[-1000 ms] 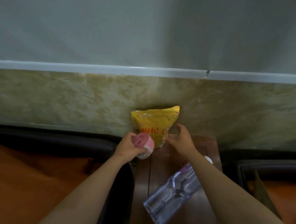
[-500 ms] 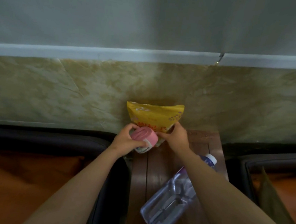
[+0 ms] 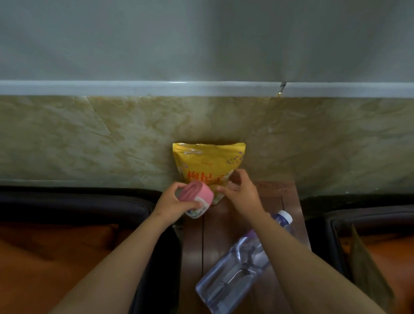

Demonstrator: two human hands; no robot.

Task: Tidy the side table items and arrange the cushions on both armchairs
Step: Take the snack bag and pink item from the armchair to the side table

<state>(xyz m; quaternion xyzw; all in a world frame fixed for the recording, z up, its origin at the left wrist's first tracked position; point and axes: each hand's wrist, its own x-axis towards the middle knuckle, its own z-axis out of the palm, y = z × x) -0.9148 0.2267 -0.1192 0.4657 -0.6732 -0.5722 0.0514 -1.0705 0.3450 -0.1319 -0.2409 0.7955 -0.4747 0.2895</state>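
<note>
Tidying barely begun — left hand (image 3: 171, 205) grips pink tub (image 3: 197, 197) at bench (image 3: 193, 246) edge, right hand (image 3: 243, 198) pinches bag (image 3: 207, 160) propped against wall. Bottle (image 3: 229, 283) lies sideways mid-bench; cushions (image 3: 39, 254) apparently untouched — all left.

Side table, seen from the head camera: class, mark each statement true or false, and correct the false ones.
1. The left hand holds a pink-lidded jar. True.
2. The water bottle stands upright on the side table. False: the water bottle lies on its side.
3. The yellow pouch stands against the marble wall. True.
4. The right hand grips the water bottle. False: the right hand is at the yellow pouch's lower edge.
</note>
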